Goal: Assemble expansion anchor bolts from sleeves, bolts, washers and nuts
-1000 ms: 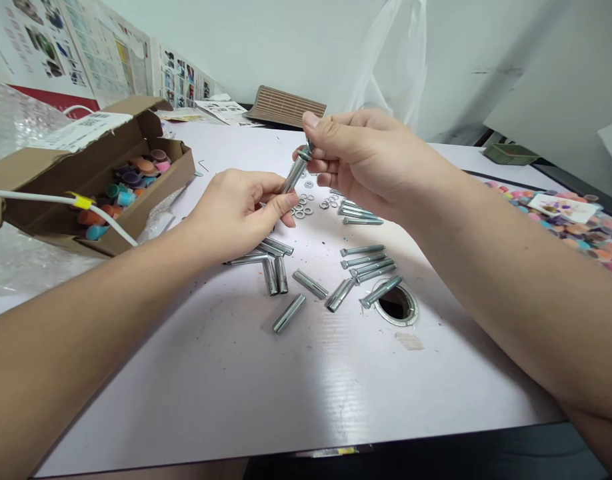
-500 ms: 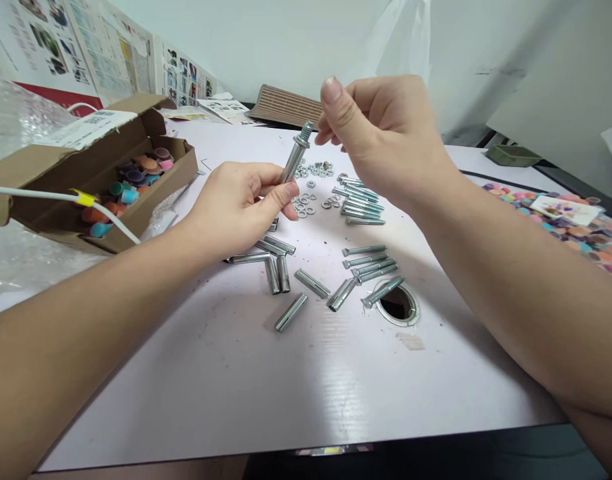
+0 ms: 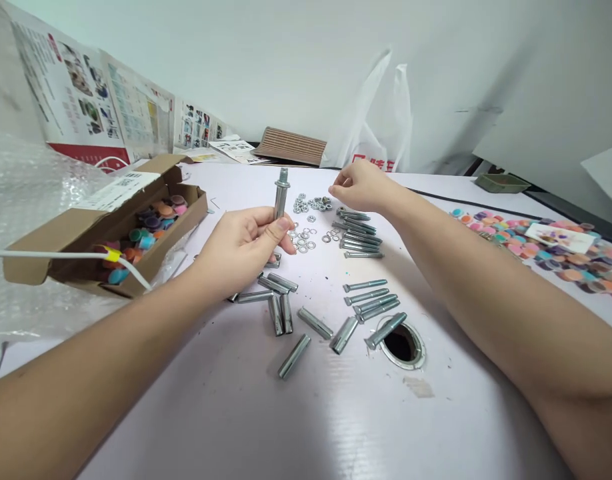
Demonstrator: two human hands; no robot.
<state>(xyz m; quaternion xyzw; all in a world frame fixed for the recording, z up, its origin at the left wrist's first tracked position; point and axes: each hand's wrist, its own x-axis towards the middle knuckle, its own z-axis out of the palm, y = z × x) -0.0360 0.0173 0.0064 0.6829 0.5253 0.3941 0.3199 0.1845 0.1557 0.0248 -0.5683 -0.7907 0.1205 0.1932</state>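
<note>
My left grip (image 3: 246, 250) is closed around 1 anchor bolt (image 3: 281, 197). It holds the bolt upright above the counter (image 3: 236, 413), thumb against the shank and threaded end pointing up. My right grip (image 3: 359, 187) hovers just beside the small heap of nuts (image 3: 313, 203) at the far side, fingers curled. I cannot tell whether they pinch anything. Washers (image 3: 303, 240) lie just in front of the nuts, and a row of bolts (image 3: 359, 237) sits under my right wrist. Loose sleeves (image 3: 281, 313) are scattered near my left wrist, and a cardboard box (image 3: 51, 233) stands to the left.
</note>
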